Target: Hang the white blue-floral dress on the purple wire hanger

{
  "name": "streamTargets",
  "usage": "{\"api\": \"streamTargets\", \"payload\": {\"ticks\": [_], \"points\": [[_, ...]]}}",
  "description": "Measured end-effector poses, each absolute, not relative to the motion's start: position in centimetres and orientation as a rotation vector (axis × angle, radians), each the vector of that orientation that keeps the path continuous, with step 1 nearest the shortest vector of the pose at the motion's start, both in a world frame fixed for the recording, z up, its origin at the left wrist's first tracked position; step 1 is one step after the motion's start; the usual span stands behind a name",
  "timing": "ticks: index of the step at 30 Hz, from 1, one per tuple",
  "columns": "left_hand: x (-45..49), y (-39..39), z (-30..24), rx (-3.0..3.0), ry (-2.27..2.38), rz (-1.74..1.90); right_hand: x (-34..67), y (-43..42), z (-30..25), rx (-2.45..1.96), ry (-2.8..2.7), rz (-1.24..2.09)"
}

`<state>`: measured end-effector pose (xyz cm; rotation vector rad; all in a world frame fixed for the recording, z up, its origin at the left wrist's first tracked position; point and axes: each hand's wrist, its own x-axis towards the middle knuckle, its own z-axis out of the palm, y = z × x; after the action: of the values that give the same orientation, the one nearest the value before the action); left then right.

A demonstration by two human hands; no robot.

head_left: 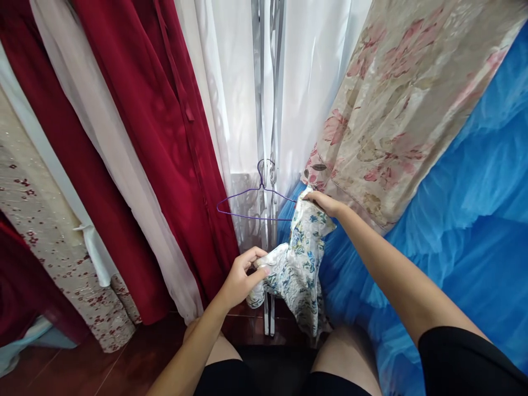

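A small white garment [305,247] with a blue, green and yellow floral print hangs from the right end of a purple wire hanger [240,193]. My right hand [324,202] is closed on its upper edge, over the hanger's right end, which is hidden under the cloth. Lower and to the left, my left hand [246,274] pinches the garment's other upper edge between thumb and fingers. That side is off the hanger, and the hanger's left end is bare. The hanger's hook sits against a white metal stand [270,132].
Long red [136,110], cream and white gowns hang at left and behind the stand. A beige dress with pink flowers [383,121] hangs at right, beside a ruffled blue tulle gown [466,220]. Dark red tiles [127,368] cover the floor. My knees are close below the garment.
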<state>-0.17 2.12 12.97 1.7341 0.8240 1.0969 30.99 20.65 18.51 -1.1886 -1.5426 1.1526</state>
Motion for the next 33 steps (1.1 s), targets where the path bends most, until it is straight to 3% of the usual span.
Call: {"api": "streamTargets", "payload": {"ticks": [5, 13, 18, 26, 30, 33], "points": [[-5.0, 4.4, 12.0, 1.938, 1.074, 1.142, 29.4, 19.1, 19.4, -1.000, -1.556, 1.472], [-13.6, 12.4, 11.0, 2.451, 1.663, 0.728, 31.1, 17.6, 21.8, -1.048, -1.731, 1.406], [-14.3, 16.7, 14.6, 2.416, 1.883, 1.003, 30.7, 17.2, 22.5, -1.065, -1.646, 1.486], [-8.5, 18.6, 18.6, 1.968, 1.229, 1.461, 29.6, 15.4, 22.3, -1.227, -1.451, 1.594], [-7.3, 17.4, 19.1, 2.017, 1.281, 1.679, 29.5, 15.2, 20.2, -1.359, -1.437, 1.273], [-7.5, 16.4, 19.1, 2.071, 1.239, 1.616, 30.8, 14.4, 18.5, -1.281, -1.517, 1.125]]}}
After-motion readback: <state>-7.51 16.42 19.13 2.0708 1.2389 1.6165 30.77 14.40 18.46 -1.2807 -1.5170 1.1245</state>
